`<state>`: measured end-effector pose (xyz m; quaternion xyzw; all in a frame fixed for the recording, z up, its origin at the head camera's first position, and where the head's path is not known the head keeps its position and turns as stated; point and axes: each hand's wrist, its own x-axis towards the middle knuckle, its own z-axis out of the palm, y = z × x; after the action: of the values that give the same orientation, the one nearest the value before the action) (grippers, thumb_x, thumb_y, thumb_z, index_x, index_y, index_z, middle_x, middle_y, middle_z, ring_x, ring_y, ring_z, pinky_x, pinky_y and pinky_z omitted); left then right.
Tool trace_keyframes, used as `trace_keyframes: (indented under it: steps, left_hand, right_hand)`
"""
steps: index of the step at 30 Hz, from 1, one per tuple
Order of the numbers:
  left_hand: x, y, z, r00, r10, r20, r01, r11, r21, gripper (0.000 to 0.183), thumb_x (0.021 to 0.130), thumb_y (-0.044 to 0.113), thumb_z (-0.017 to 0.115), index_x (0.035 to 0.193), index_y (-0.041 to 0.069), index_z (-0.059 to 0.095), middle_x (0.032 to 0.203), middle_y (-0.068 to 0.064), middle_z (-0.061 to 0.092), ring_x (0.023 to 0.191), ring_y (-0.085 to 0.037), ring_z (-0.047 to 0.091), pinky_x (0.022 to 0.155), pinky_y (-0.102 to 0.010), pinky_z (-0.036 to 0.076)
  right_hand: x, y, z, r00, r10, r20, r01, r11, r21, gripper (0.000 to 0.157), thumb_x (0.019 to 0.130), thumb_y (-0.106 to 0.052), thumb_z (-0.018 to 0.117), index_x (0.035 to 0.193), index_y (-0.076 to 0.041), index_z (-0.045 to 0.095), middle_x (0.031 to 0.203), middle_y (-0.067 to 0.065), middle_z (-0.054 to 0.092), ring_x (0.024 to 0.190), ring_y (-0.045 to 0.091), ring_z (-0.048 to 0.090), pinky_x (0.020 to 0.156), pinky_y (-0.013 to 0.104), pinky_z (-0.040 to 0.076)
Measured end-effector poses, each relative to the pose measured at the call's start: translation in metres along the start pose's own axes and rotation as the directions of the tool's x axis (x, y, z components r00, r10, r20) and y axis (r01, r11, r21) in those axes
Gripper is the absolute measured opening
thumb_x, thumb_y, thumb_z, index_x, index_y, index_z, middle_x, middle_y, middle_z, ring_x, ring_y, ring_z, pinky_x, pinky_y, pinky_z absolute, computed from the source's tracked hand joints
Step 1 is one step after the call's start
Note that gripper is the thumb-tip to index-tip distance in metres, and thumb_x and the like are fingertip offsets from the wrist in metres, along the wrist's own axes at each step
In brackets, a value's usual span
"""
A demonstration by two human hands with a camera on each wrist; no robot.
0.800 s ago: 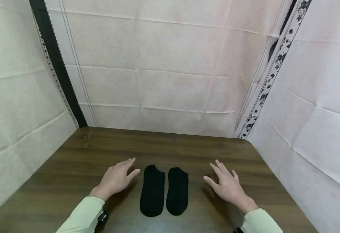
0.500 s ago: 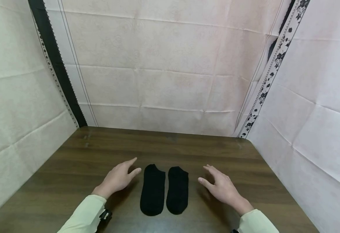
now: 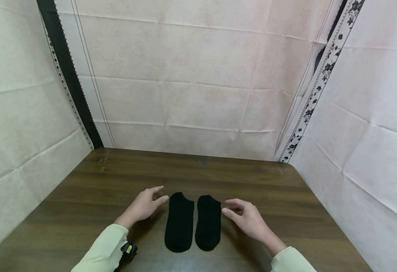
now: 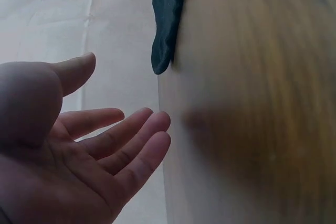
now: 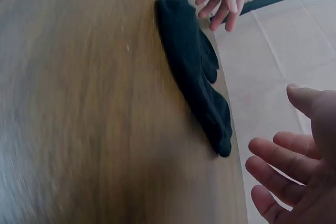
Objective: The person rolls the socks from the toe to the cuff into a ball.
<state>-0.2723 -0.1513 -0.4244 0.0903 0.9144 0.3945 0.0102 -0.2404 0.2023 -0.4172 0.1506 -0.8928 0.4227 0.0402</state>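
Note:
Two black ankle socks lie flat side by side on the wooden table, a narrow gap between them. The left sock (image 3: 179, 223) has my left hand (image 3: 145, 204) beside its upper left edge, thumb tip close to the fabric. By the upper right edge of the right sock (image 3: 208, 223) is my right hand (image 3: 246, 217), thumb and forefinger pointing at it. Both hands hold nothing, and their fingers are relaxed and slightly bent. In the left wrist view the left palm (image 4: 68, 166) faces a dark sock end (image 4: 167, 30). The right wrist view has the right fingers (image 5: 283, 161) apart from the sock.
The brown wooden table (image 3: 133, 170) spreads around the socks. Pale cloth hangs behind (image 3: 191, 94) and on both sides, with a dark strip (image 3: 72, 75) at the left corner and a floral border (image 3: 307, 109) at the right. A black wrist device (image 3: 128, 249) sits under the left sleeve.
Both hands have moved inward toward the socks, the right hand farther than the left. The right fingers, spread before, now bend closer together. The socks lie as before.

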Motion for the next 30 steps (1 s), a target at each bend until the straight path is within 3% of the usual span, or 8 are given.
trace_keyframes:
  steps: [5, 16, 30]
  left_hand:
    - [0.002, 0.002, 0.004, 1.0, -0.01, 0.001, 0.01, 0.999, -0.036, 0.057, 0.102, 0.03, 0.061, 0.148, 0.001, 0.045, 0.129, -0.013, 0.062, 0.117, -0.032, 0.059, 0.088, -0.048, 0.052]
    - [0.008, 0.002, 0.011, 0.999, -0.039, -0.003, 0.039, 0.996, -0.078, 0.057, 0.101, 0.028, 0.064, 0.147, -0.001, 0.046, 0.12, -0.011, 0.065, 0.093, -0.018, 0.062, 0.077, -0.038, 0.052]
    - [0.011, 0.004, 0.018, 0.998, -0.064, 0.016, 0.066, 0.987, -0.146, 0.056, 0.1, 0.026, 0.064, 0.146, -0.002, 0.047, 0.115, -0.011, 0.065, 0.084, -0.018, 0.064, 0.071, -0.035, 0.052]
  right_hand:
    - [-0.002, -0.005, 0.008, 0.998, -0.027, 0.057, 0.025, 0.999, 0.033, 0.039, 0.096, -0.036, 0.07, 0.12, -0.006, 0.069, 0.1, -0.003, 0.073, 0.089, 0.016, 0.066, 0.076, 0.029, 0.053]
    - [-0.005, -0.014, 0.027, 0.983, -0.081, 0.166, 0.066, 0.993, 0.094, 0.038, 0.097, -0.035, 0.069, 0.122, -0.006, 0.068, 0.101, -0.004, 0.073, 0.087, 0.017, 0.064, 0.074, 0.029, 0.052]
    - [-0.009, -0.026, 0.048, 0.969, -0.14, 0.202, 0.11, 0.982, 0.151, 0.034, 0.097, -0.032, 0.069, 0.119, -0.006, 0.07, 0.099, -0.007, 0.073, 0.096, 0.014, 0.065, 0.081, 0.031, 0.052]
